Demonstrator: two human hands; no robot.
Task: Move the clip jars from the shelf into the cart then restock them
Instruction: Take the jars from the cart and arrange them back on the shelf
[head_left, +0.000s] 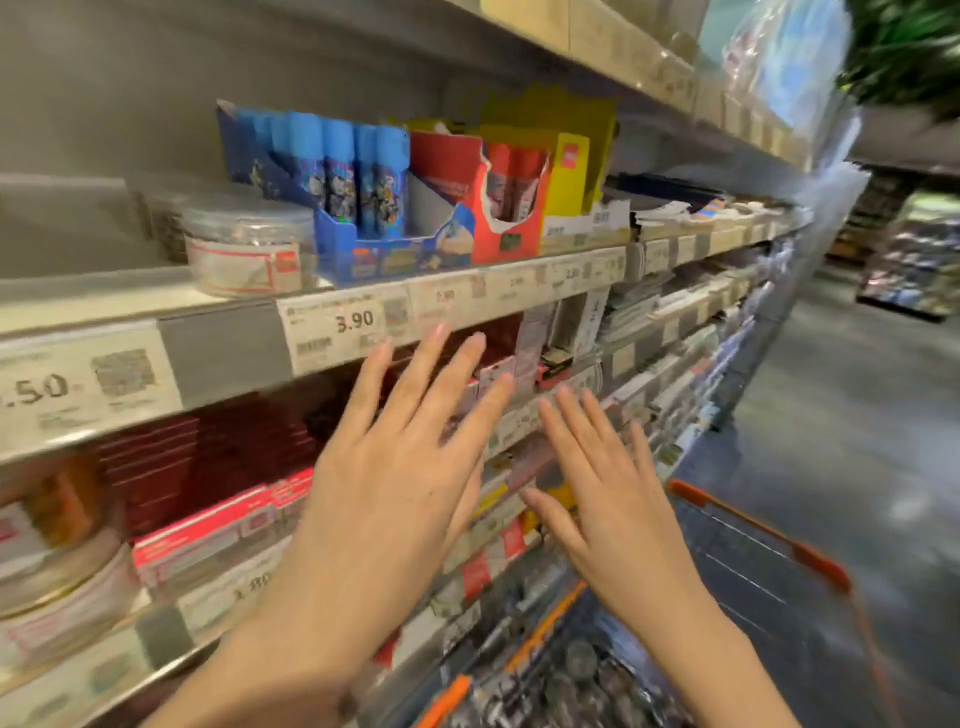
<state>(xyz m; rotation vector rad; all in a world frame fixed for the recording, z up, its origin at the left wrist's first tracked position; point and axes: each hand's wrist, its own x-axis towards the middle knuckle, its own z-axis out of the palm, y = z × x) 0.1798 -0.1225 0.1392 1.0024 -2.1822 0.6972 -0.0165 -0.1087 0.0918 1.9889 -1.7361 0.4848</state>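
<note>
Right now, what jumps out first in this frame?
Two open hands, left and right, raised mid-frame before the shelves, holding nothing. Above them one clear clip jar sits on the shelf edge, beside a blue display box of tubes. Bottom right, the orange-rimmed cart holds what look like more jars, too blurred to be sure.

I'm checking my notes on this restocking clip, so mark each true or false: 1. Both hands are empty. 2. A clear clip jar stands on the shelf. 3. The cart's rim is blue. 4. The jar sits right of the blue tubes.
1. True: left hand and right hand are open, holding nothing.
2. True: the clip jar stands on the shelf.
3. False: the cart has an orange rim.
4. False: it sits left of the blue tubes.
</note>
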